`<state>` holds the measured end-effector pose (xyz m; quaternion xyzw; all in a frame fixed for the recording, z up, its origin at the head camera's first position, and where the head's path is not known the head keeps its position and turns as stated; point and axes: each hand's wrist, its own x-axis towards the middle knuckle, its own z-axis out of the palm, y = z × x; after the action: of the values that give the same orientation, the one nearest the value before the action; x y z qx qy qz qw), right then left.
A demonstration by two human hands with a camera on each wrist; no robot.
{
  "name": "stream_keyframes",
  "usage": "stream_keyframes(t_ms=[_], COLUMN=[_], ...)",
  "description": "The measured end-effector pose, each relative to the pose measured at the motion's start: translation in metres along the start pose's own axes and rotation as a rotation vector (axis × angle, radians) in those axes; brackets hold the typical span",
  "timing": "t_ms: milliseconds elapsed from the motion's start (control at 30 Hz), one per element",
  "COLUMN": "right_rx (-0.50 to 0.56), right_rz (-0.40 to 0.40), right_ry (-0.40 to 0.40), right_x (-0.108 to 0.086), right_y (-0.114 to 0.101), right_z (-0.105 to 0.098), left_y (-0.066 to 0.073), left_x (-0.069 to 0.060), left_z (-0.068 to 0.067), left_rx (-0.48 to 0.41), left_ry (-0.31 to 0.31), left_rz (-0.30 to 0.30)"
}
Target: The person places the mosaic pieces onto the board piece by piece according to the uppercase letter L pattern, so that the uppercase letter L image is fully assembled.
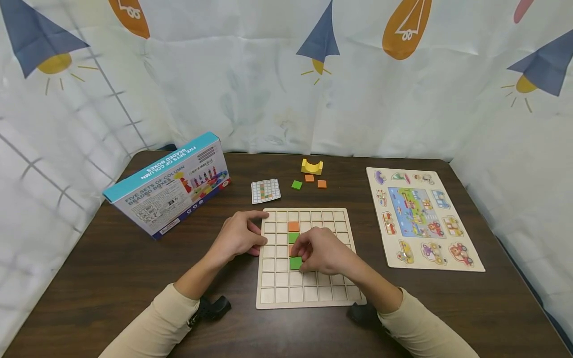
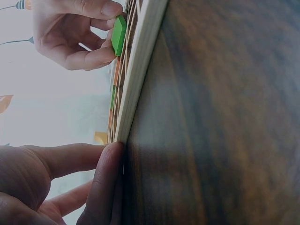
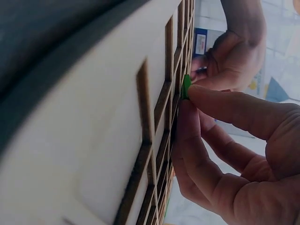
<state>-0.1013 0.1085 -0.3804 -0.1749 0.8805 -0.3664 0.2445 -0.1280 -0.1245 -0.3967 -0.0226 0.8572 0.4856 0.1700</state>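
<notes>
A pale wooden grid board (image 1: 275, 295) lies on the table. My right hand (image 1: 323, 251) pinches a green square tile (image 1: 296, 263) between thumb and fingers, over the board's column of tiles. In the left wrist view, the tile (image 2: 120, 36) is tilted against the board surface. Farther up that column sit an orange tile (image 1: 293, 226), a green tile (image 1: 293, 237) and another orange tile (image 1: 291, 249), partly hidden by my right fingers. My left hand (image 1: 238, 233) rests at the board's upper left edge, thumb and forefinger spread and touching it.
Behind the board lie a small pattern card (image 1: 265, 191), a loose green tile (image 1: 297, 185), two orange tiles (image 1: 309, 177) and a yellow arch block (image 1: 312, 167). A cardboard box (image 1: 172, 186) stands at left. A picture puzzle board (image 1: 425, 253) lies at right.
</notes>
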Motion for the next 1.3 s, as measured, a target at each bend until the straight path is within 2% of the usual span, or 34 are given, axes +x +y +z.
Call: stream_keyframes(t_ms=[900,1133,1300], right_rx=[-0.003,-0.018,-0.031], right_rz=[-0.032,-0.051,-0.068], right_ry=[-0.002,0.012,0.049], right_x=[-0.001,-0.001,0.000], right_y=[-0.001,-0.001,0.000], right_z=[0.000,-0.002,-0.010], left_y=[0.000,0.001,-0.001], left_x=[0.000,0.001,0.001], left_z=[-0.001,-0.001,0.000], left_rx=[-0.004,-0.007,-0.006], left_ry=[-0.011,-0.009,-0.006], left_rz=[-0.016,-0.022,-0.021])
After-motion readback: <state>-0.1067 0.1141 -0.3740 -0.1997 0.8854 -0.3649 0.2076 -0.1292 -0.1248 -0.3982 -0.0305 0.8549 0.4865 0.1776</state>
